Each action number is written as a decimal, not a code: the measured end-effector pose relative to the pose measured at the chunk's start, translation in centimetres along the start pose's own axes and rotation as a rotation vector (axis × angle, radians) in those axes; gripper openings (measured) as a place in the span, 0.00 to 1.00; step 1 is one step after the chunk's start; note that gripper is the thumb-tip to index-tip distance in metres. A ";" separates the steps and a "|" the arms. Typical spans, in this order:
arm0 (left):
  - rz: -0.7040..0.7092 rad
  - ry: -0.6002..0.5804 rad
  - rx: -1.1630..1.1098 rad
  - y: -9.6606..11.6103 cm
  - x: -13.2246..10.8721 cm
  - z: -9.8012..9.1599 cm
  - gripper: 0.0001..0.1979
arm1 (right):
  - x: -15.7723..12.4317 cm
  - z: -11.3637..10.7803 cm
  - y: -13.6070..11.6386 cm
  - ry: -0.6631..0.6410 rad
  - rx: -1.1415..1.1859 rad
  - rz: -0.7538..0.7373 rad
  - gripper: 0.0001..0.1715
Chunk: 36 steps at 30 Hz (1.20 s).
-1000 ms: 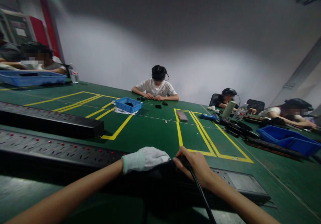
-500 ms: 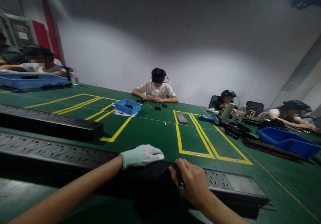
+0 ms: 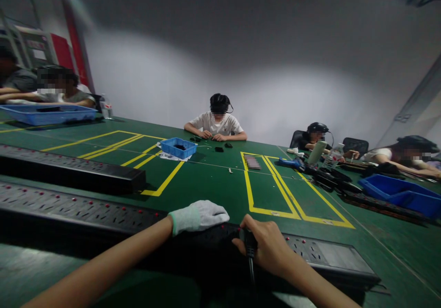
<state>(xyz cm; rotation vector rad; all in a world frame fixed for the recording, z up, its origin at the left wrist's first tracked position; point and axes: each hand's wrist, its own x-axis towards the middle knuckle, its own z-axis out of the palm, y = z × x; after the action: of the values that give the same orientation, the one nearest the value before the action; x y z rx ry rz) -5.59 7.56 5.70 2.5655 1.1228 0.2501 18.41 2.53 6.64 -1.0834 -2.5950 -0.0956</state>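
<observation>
A long black power strip (image 3: 82, 209) with red lights along its sockets runs across the near side of the table. My left hand (image 3: 200, 216), in a white glove with a green cuff, is closed over the strip's far edge near its right part; its fingertips are partly hidden. Just to the right, my bare right hand (image 3: 268, 246) pinches a black plug (image 3: 248, 242) over the sockets. A black cord (image 3: 251, 271) hangs down from the plug. Whether its prongs sit in a socket is hidden by the hand.
A second black power strip (image 3: 69, 168) lies farther back on the left. Yellow tape marks the green table (image 3: 213, 184). A small blue bin (image 3: 179, 148) stands ahead, a larger blue bin (image 3: 403, 193) at right. A co-worker (image 3: 218, 119) sits opposite; others sit at both sides.
The whole view has shifted slightly, so things appear a little farther right. My right hand has tilted the plug slightly at the strip. My left hand stays on the strip.
</observation>
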 end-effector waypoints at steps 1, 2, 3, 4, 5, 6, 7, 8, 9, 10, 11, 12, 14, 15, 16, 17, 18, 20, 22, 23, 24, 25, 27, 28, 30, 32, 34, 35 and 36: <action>0.005 0.003 0.010 0.0 0.0 0.1 0.24 | -0.1 0.1 0.0 0.000 0.011 0.003 0.10; 0.008 0.007 0.021 -0.1 0.0 0.2 0.24 | -0.1 0.2 0.1 0.001 0.018 0.006 0.11; 0.009 0.011 0.033 -0.1 0.0 0.3 0.24 | -0.1 0.2 0.1 0.004 0.022 0.010 0.10; 0.009 0.016 0.045 -0.2 0.0 0.4 0.24 | -0.2 0.3 0.1 0.008 0.024 0.014 0.10; 0.007 0.022 0.056 -0.2 0.0 0.5 0.24 | -0.2 0.5 0.1 0.011 0.024 0.016 0.09; 0.006 0.027 0.066 -0.2 0.0 0.5 0.24 | -0.2 0.5 0.0 0.015 0.024 0.017 0.08; 0.004 0.032 0.075 -0.2 0.1 0.6 0.24 | -0.3 0.6 0.0 0.018 0.023 0.017 0.08; 0.003 0.037 0.084 -0.2 0.1 0.7 0.24 | -0.4 0.7 0.0 0.022 0.022 0.016 0.07; 0.002 0.042 0.092 -0.2 0.1 0.8 0.24 | -0.4 0.7 0.0 0.026 0.020 0.014 0.07; 0.002 0.046 0.099 -0.2 0.1 0.8 0.24 | -0.4 0.7 0.0 0.029 0.018 0.011 0.07; 0.003 0.051 0.106 -0.3 0.1 0.9 0.24 | -0.5 0.7 0.0 0.032 0.016 0.007 0.07; 0.004 0.056 0.111 -0.3 0.1 1.0 0.24 | -0.5 0.7 0.0 0.035 0.015 0.004 0.06; 0.007 0.065 0.120 -0.3 0.1 1.1 0.23 | -0.5 0.7 0.0 0.040 0.012 -0.004 0.05; 0.010 0.069 0.123 -0.3 0.1 1.1 0.23 | -0.4 0.7 0.0 0.042 0.011 -0.008 0.05; 0.012 0.073 0.127 -0.4 0.1 1.2 0.23 | -0.4 0.7 0.0 0.045 0.009 -0.011 0.05; 0.014 0.076 0.130 -0.4 0.1 1.2 0.23 | -0.4 0.7 -0.1 0.048 0.007 -0.013 0.04; 0.015 0.079 0.133 -0.4 0.1 1.2 0.23 | -0.4 0.7 -0.1 0.050 0.005 -0.016 0.04; 0.018 0.085 0.137 -0.4 0.1 1.2 0.24 | -0.4 0.7 -0.1 0.054 0.002 -0.019 0.05; 0.021 0.091 0.140 -0.4 0.1 1.2 0.24 | -0.5 0.7 0.0 0.058 0.001 -0.021 0.05; 0.025 0.092 0.141 -0.4 0.1 1.2 0.24 | -0.5 0.7 0.0 0.059 0.001 -0.022 0.05; 0.030 0.093 0.143 -0.5 0.0 1.2 0.24 | -0.5 0.7 0.0 0.059 0.002 -0.023 0.05; 0.036 0.092 0.145 -0.5 0.0 1.2 0.24 | -0.5 0.7 0.0 0.060 0.002 -0.024 0.05; 0.046 0.090 0.149 -0.5 0.0 1.2 0.24 | -0.5 0.7 -0.1 0.061 0.003 -0.025 0.05; 0.049 0.090 0.152 -0.5 0.0 1.2 0.24 | -0.4 0.7 -0.1 0.062 0.004 -0.025 0.05; 0.051 0.087 0.159 -0.5 -0.1 1.2 0.23 | -0.4 0.6 -0.2 0.063 0.008 -0.023 0.05; 0.052 0.081 0.166 -0.5 -0.1 1.2 0.23 | -0.4 0.5 -0.3 0.062 0.012 -0.020 0.05; 0.053 0.074 0.171 -0.5 -0.1 1.1 0.23 | -0.4 0.4 -0.3 0.060 0.014 -0.019 0.05; 0.052 0.073 0.172 -0.5 -0.1 1.1 0.23 | -0.4 0.4 -0.3 0.059 0.013 -0.019 0.05; 0.051 0.072 0.172 -0.4 0.0 1.1 0.23 | -0.4 0.4 -0.3 0.059 0.010 -0.019 0.05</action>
<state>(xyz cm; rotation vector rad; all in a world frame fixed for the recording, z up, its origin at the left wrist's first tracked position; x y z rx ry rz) -5.61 7.56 4.51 2.7592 1.1514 0.2715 18.36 2.15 6.11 -1.0362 -2.5513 -0.1165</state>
